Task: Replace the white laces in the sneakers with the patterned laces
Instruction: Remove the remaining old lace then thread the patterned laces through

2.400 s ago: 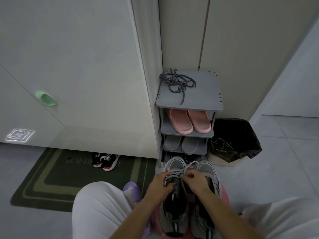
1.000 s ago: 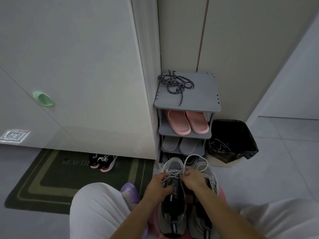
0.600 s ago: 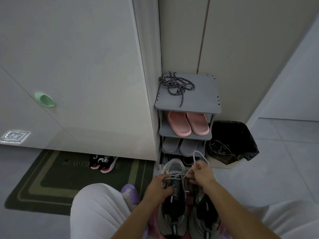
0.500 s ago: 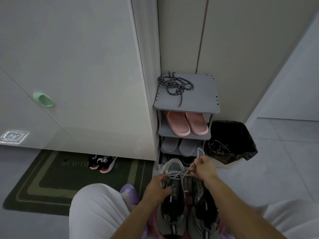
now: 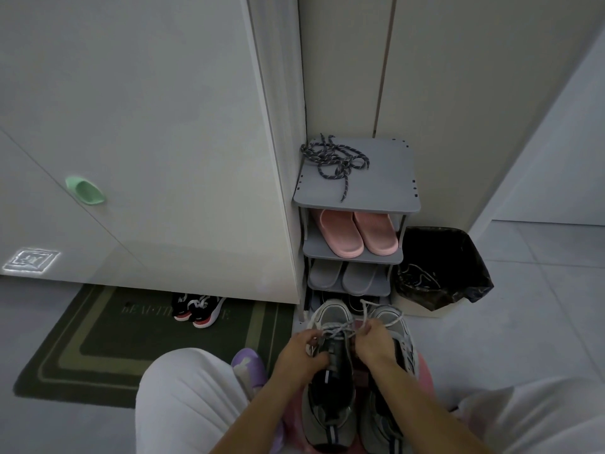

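Note:
Two grey sneakers stand side by side on a pink stool between my knees. The left sneaker (image 5: 330, 401) has a white lace (image 5: 340, 329) partly pulled out near its toe. My left hand (image 5: 302, 353) grips the sneaker's left side by the eyelets. My right hand (image 5: 376, 342) pinches the white lace over the tongue. The right sneaker (image 5: 391, 326) is partly hidden under my right forearm. A tangle of dark patterned laces (image 5: 337, 160) lies on top of the grey shoe rack (image 5: 386, 194).
Pink slippers (image 5: 355, 232) and grey slippers (image 5: 343, 275) fill the rack's lower shelves. A black-lined bin (image 5: 438, 267) stands right of the rack. A green doormat (image 5: 98, 342) with small black-and-red shoes (image 5: 196, 309) lies left, under a white cabinet door. A purple slipper (image 5: 248, 365) sits by my left knee.
My right hand had lifted up and away, drawing the white lace out; now it has come back down onto the laces over the tongue. My left hand has stayed on the sneaker.

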`<control>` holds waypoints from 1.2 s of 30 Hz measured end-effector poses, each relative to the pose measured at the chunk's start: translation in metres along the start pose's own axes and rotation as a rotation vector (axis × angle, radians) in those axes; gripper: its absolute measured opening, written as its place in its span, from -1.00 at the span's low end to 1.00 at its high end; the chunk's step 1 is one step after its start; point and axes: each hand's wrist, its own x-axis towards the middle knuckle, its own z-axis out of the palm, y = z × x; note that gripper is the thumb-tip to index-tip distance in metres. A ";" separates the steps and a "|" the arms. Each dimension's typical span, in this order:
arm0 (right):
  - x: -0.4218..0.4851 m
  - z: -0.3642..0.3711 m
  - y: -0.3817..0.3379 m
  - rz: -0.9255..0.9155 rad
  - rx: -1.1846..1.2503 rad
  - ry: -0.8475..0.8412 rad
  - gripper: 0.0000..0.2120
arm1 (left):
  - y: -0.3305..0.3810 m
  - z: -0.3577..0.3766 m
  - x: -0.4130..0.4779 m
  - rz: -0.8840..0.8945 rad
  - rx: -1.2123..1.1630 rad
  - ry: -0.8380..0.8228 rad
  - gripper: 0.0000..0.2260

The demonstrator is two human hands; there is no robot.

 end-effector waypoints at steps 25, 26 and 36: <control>0.004 -0.006 0.001 0.087 0.167 0.012 -0.85 | 0.010 -0.006 -0.007 0.006 0.013 -0.016 -0.60; 0.005 -0.008 0.000 0.096 0.207 0.013 -0.85 | 0.010 -0.006 -0.007 0.004 0.011 -0.022 -0.62; -0.005 -0.014 0.015 -0.150 -0.081 -0.181 -0.69 | 0.012 0.002 -0.003 0.026 0.036 0.013 -0.80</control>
